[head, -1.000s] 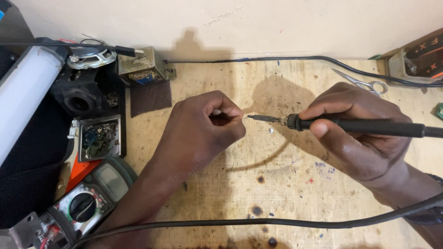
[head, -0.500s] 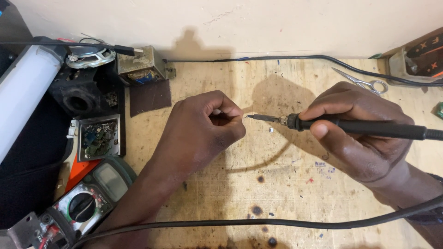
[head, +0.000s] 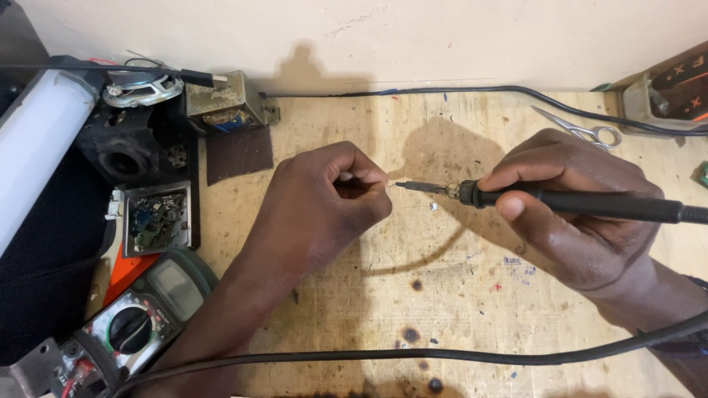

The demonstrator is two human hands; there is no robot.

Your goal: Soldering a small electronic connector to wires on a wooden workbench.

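My right hand (head: 582, 214) grips a black soldering iron (head: 560, 200) like a pen, its metal tip pointing left over the scorched wooden bench (head: 457, 309). My left hand (head: 324, 199) is curled into a loose fist just left of that tip, pinching something very small between thumb and forefinger; the piece is too small to identify. The iron's tip almost touches the pinched piece. The iron's black cable (head: 442, 357) loops across the near edge of the bench.
At left lie a multimeter (head: 136, 320), a small tray of electronic scraps (head: 156, 217), a loudspeaker (head: 144, 87), a transformer (head: 221, 103), a white tube (head: 33, 155) and a dark sandpaper patch (head: 237, 155). Scissors (head: 586, 131) and a second cable (head: 472, 91) sit near the wall.
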